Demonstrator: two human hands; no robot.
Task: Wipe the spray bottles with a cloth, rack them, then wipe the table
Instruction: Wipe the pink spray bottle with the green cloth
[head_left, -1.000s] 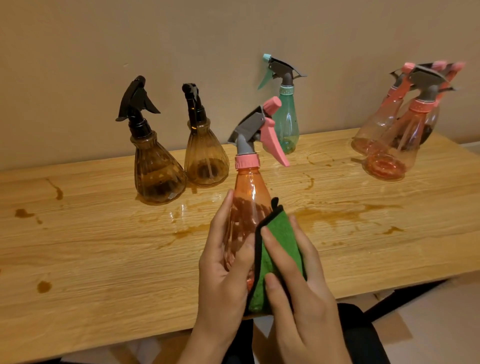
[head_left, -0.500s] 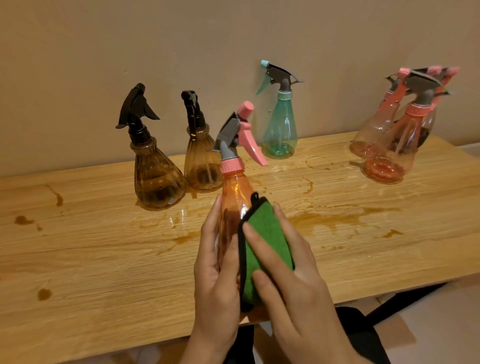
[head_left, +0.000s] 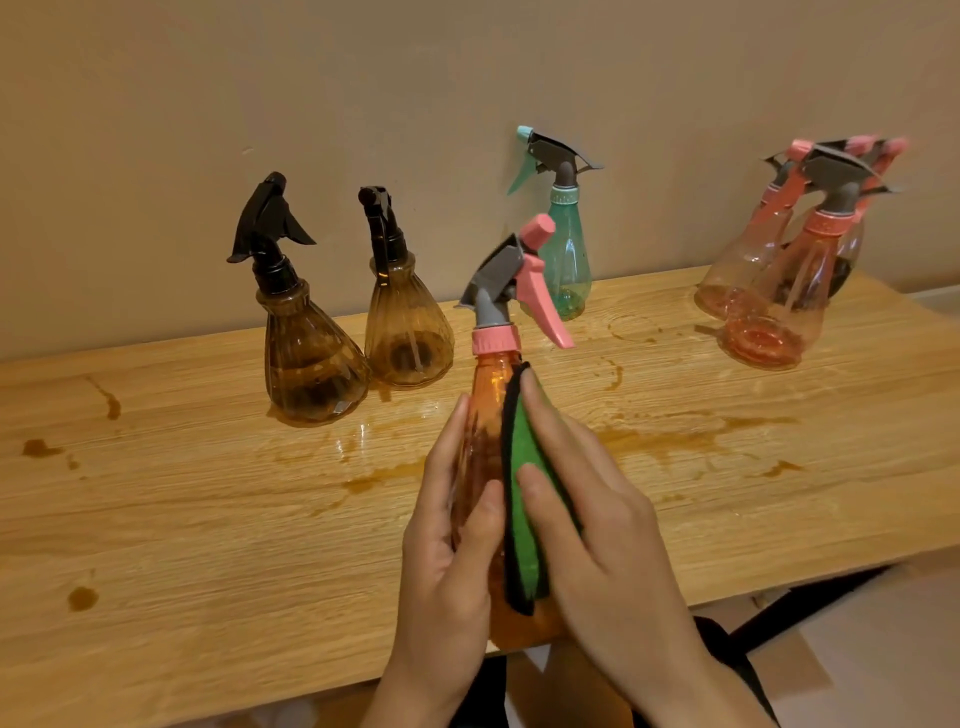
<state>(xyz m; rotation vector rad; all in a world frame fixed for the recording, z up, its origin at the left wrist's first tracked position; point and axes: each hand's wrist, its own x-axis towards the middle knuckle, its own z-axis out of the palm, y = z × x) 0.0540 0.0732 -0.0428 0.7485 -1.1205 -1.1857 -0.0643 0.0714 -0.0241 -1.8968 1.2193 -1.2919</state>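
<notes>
— What have the hands got?
— My left hand (head_left: 447, 561) wraps the lower body of the orange bottle (head_left: 485, 395), thumb on its front. My right hand (head_left: 597, 545) lies flat with its fingers straight, pressing the green cloth (head_left: 522, 519) to the bottle's right side. The cloth is plush and black-edged.
— Where's the bottle?
— Held upright over the near edge of the worktop (head_left: 208, 519). It's smooth translucent plastic with a pink collar, pink trigger and grey head.
— And behind it?
— Two ribbed brown bottles (head_left: 311, 364) with black sprayers, a teal bottle (head_left: 566, 260) by the wall, and pink bottles (head_left: 769, 312) clustered far right. Whether any holds liquid, I cannot tell. Brown puddles (head_left: 665, 441) streak the wood grain.
</notes>
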